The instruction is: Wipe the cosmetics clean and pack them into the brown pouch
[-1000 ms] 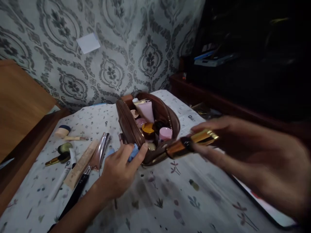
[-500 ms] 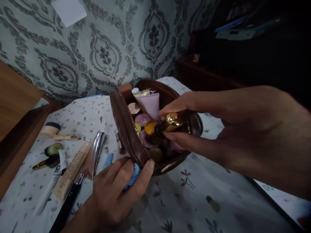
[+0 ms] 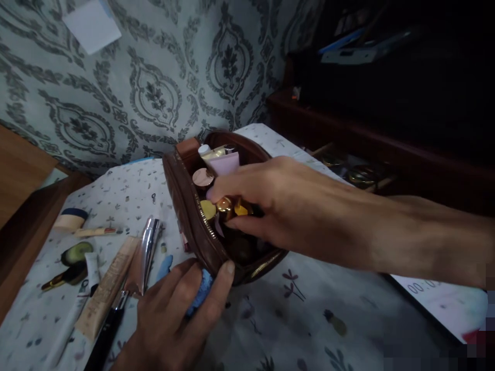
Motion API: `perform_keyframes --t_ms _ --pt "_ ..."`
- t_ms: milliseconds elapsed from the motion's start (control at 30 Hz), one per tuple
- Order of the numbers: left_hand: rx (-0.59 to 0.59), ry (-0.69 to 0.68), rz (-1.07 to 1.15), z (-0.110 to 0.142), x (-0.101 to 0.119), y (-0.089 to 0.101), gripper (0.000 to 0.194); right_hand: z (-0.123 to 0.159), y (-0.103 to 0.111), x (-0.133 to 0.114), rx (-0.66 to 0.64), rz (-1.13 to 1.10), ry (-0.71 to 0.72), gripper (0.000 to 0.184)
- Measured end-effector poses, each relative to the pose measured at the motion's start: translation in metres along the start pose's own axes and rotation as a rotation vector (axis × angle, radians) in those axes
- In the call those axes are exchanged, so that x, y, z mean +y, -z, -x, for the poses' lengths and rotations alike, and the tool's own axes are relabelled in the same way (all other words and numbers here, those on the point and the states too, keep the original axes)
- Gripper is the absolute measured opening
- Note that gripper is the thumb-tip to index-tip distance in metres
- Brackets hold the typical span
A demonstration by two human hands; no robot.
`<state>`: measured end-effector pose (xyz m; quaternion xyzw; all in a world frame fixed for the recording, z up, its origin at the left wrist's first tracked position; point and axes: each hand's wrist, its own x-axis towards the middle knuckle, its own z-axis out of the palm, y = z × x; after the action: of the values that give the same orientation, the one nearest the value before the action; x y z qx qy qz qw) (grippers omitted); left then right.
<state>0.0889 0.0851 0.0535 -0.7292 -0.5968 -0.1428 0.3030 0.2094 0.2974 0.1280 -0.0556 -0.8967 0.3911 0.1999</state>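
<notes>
A brown zip-up makeup bag stands wide open on the patterned cloth, packed with tubes and small jars. Reaching in from the right, my right hand has its fingers closed around a small gold-capped bottle; the bottle's lower part is hidden. A pink tube, a round rose-gold lid and a yellow lid surround the fingers. My left hand is closed over a fluffy blue cloth, its thumb pressed on the bag's front corner.
Left of the bag lie a beige tube, a black-handled brush, a silver-capped tube, a green round item and a dark-lidded jar. A lit screen sits at lower right. Patterned wallpaper rises behind.
My right hand has moved left and down, deeper into the bag, with the gold-capped bottle. My left hand keeps its place at the bag's corner. The view has shifted slightly.
</notes>
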Motion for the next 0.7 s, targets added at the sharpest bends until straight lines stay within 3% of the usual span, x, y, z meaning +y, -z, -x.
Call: perform_keyframes --t_ms 100,233,500,700 --pt "-0.032 -0.012 0.001 0.001 -0.001 0.002 0.056 -0.014 -0.005 0.001 -0.171 0.141 0.059 0.016" --pt "-0.058 0.009 0.015 0.001 0.0 0.003 0.057 -0.026 -0.013 0.008 -0.234 0.197 0.057 0.02" --pt "-0.029 0.041 0.035 0.001 0.004 0.002 0.059 -0.037 -0.027 0.017 -0.261 0.25 0.007 0.02" --pt "-0.023 0.034 0.03 -0.002 0.003 0.001 0.06 -0.043 -0.03 0.016 -0.317 0.23 0.053 0.017"
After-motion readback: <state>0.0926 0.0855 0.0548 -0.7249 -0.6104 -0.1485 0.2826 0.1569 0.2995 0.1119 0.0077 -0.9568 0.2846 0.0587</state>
